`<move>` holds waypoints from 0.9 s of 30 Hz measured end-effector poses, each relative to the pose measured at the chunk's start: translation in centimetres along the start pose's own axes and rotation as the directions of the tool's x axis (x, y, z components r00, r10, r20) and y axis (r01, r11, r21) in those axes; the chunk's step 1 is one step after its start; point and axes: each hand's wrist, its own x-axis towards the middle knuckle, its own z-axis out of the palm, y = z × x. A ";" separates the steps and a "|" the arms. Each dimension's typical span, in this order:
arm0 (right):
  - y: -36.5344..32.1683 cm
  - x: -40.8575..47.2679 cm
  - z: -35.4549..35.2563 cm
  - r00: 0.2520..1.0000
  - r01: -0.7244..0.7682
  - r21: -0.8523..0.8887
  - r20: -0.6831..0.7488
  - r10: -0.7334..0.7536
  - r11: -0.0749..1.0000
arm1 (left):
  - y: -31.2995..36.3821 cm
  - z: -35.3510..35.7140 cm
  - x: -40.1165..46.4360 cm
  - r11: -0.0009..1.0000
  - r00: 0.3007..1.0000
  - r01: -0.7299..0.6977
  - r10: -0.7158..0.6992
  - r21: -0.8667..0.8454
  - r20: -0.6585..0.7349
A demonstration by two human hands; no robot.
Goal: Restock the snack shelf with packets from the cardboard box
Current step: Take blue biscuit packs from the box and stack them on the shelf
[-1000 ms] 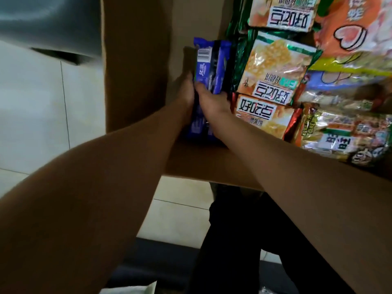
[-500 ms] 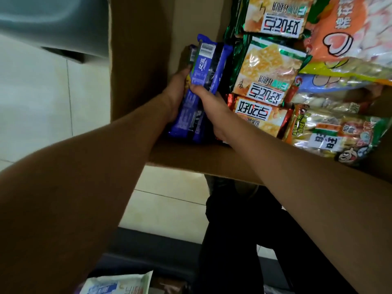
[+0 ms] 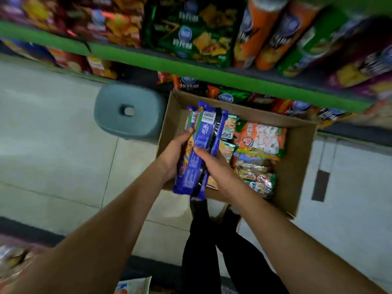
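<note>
A stack of long blue snack packets is held upright above the left end of the open cardboard box. My left hand grips the stack from the left, its thumb across the front. My right hand grips it from the right. More packets, orange, green and yellow, lie in the box. The green-edged snack shelf runs across the top, stocked with chip bags and tall canisters.
A grey plastic stool stands on the tiled floor left of the box. A lower shelf row of packets sits behind the box. My dark-trousered legs are below the box. A white packet lies at the bottom edge.
Both hands have lifted the blue packets up out of the box. My head has risen, bringing the shelf and stool into view.
</note>
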 end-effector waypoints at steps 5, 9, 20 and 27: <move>-10.2 -12.9 -2.3 0.995 0.095 -0.224 0.049 -0.086 0.970 | 4.0 7.5 -13.0 0.998 0.997 -0.051 0.052 -0.021 0.059; -17.2 -23.1 -4.0 0.988 0.151 -0.393 0.076 -0.131 0.907 | 5.8 12.8 -22.0 0.988 0.981 -0.153 0.152 0.002 0.121; -32.8 -41.6 -6.0 0.836 0.524 -0.523 0.163 -0.524 0.673 | 13.7 24.4 -40.8 0.892 0.857 -0.448 0.409 0.062 0.314; -42.0 -47.7 -13.3 0.785 0.611 -0.503 0.287 -0.549 0.611 | 16.4 35.5 -44.6 0.846 0.799 -0.532 0.502 0.002 0.330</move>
